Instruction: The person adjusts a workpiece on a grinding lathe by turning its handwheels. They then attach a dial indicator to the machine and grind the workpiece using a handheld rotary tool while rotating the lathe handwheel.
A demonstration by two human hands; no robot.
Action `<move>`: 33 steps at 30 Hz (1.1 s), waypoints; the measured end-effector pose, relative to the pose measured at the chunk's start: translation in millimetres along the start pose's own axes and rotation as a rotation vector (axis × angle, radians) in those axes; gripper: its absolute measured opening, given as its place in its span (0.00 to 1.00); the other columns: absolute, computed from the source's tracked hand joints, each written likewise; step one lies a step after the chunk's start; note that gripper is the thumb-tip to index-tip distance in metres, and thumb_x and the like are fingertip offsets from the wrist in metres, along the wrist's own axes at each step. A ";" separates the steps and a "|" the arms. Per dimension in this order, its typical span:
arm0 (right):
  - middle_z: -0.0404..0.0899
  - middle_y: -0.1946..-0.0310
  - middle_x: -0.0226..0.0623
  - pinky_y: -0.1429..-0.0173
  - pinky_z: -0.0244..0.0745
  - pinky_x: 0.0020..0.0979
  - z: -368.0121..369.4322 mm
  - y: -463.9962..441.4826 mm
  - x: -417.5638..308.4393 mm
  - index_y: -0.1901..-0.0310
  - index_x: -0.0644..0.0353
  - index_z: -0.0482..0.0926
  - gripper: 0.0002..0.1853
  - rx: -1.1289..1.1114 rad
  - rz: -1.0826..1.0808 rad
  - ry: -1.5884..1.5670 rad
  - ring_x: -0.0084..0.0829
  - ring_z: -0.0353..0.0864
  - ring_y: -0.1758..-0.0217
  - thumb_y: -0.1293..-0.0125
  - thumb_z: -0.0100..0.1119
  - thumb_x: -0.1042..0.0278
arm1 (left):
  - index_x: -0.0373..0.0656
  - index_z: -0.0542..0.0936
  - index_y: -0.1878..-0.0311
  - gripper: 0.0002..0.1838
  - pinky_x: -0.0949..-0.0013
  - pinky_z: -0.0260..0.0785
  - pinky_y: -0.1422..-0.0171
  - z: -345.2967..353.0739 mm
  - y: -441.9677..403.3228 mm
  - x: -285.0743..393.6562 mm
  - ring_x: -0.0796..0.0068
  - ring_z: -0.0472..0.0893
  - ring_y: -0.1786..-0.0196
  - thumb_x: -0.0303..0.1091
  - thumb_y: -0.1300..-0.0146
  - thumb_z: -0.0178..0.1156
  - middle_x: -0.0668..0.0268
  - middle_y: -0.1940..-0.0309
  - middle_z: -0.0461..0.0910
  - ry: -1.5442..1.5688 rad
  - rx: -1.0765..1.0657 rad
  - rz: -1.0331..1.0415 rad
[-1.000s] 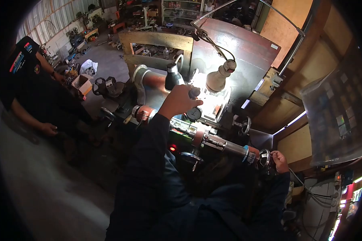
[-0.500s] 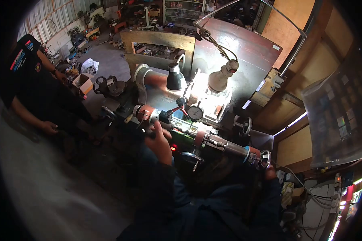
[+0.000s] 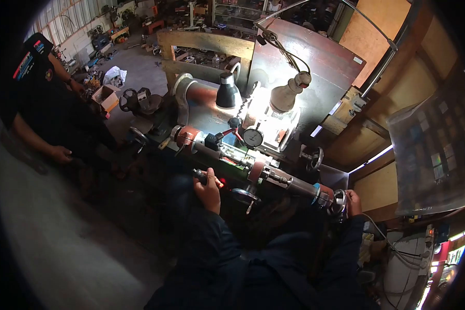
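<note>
Metal handwheel (image 3: 338,202) grasped in the right hand (image 3: 353,203), the lowered left hand (image 3: 208,193), hold unclear, now clears the dial gauge (image 3: 253,137).

Left hand (image 3: 208,194) now away from gauge (image 3: 253,137)

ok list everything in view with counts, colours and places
machine: one, red and grey, centre
dial gauge: one, pale, centre
handwheels: at least four, silvery or dark, around machine
lamps: two, black and beige, over machine
metal panel: one, reddish, behind lamps
frame: one, tan, behind machine
plastic sheet: one, greyish, hanging right
box: one, brown, floor left
bag: one, white, beyond box
person: one, black top, left
clutter: uncountable, dim, background
left hand: one, bare, near small dark part
right hand: one, bare, at right-end handwheel
sleeves: two, dark, bottom
</note>
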State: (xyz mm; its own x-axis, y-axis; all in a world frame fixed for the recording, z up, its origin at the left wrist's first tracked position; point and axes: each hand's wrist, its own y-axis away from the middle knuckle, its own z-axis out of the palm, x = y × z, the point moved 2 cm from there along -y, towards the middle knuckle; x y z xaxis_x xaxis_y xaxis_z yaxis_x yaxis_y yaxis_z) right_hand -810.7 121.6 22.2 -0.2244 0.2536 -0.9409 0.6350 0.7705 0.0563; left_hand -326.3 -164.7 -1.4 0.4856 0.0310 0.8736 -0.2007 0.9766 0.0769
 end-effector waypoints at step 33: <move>0.88 0.61 0.39 0.51 0.79 0.41 -26.5 -15.6 160.4 0.53 0.58 0.87 0.22 -0.075 -0.255 0.421 0.32 0.86 0.54 0.28 0.59 0.46 | 0.35 0.78 0.42 0.26 0.52 0.75 0.44 427.5 73.4 364.0 0.43 0.81 0.47 0.33 0.46 0.66 0.42 0.50 0.79 0.250 -0.639 1.114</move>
State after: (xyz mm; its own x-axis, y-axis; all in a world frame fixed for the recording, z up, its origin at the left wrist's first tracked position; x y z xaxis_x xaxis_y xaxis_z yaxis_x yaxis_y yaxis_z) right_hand -876.2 165.8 -120.7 -0.6546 0.2536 -0.7122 0.4691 0.8750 -0.1196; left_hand -528.0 -172.6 527.7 0.4793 0.8540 0.2025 -0.1915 0.3269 -0.9255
